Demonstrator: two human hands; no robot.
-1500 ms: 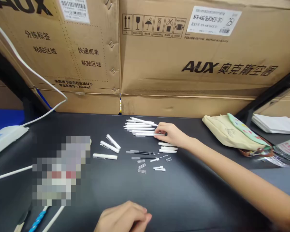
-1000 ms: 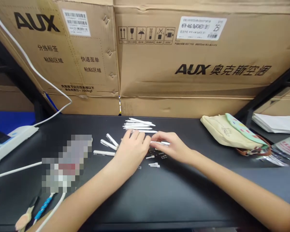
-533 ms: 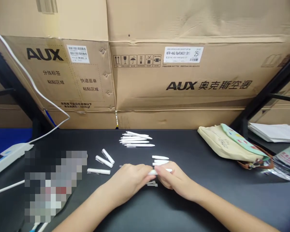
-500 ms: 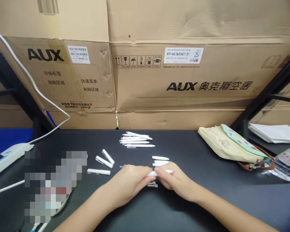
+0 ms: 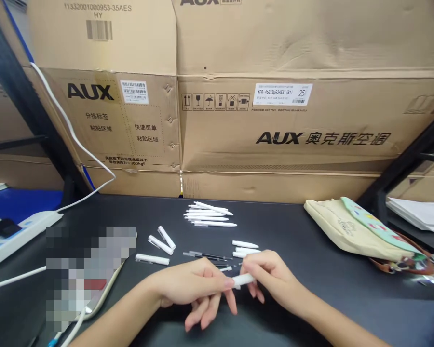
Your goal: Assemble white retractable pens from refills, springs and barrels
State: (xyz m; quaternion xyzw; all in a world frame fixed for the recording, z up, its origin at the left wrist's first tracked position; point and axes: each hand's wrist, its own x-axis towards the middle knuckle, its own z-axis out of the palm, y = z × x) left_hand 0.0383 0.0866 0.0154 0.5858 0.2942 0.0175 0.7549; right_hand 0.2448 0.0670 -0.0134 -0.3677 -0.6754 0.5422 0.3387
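Between my two hands is a white pen barrel piece (image 5: 243, 280). My left hand (image 5: 193, 285) pinches its left end between thumb and forefinger, with the other fingers hanging loose below. My right hand (image 5: 273, 272) closes around its right end and hides part of it. Just behind the hands lie several dark pen refills (image 5: 210, 256), side by side. White tapered pen halves (image 5: 245, 244) rest beyond my right hand. Left of my left hand are three white clip-end pen barrels (image 5: 152, 259). A cluster of whole white pens (image 5: 210, 217) lies farther back.
A cream pouch (image 5: 342, 226) with a green flap sits at the right, before white papers (image 5: 419, 212). At the left are a power strip (image 5: 25, 236), white cables and a pixelated object (image 5: 94, 274). Cardboard boxes (image 5: 282, 154) stand behind the black table (image 5: 275, 323).
The view has shifted, so the scene sits slightly right and lower. Both hands have tilted and opened up around the pen piece, uncovering the refills behind them.
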